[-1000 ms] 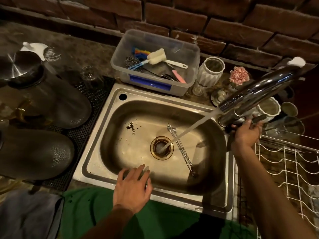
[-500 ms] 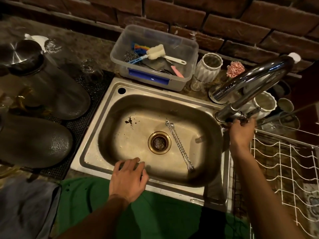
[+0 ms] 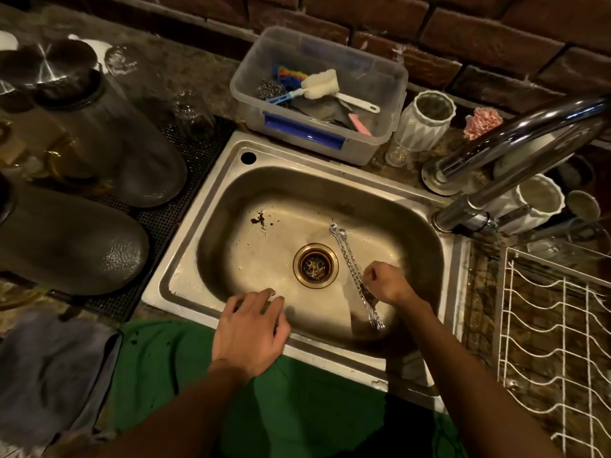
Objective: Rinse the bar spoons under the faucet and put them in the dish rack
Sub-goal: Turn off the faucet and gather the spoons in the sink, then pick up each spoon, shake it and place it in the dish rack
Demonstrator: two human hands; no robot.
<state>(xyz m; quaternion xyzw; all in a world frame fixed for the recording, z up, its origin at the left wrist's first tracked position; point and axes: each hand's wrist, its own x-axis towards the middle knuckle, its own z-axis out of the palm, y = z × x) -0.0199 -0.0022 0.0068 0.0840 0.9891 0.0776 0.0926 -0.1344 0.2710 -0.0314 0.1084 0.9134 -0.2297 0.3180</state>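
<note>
Right hand (image 3: 388, 282), off the faucet (image 3: 515, 143) since a moment ago, curls over the bar spoons (image 3: 352, 266) on the sink (image 3: 439, 226) floor, apparently pinching them; left hand (image 3: 249, 328) rests spread on the rim.

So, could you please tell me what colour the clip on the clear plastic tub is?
Blue; the clip shows best in the head view.

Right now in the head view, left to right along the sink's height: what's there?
dark rounded upturned vessel → black perforated rubber mat → brass-ringed sink drain → pair of twisted steel bar spoons → right hand → white wire dish rack
</note>
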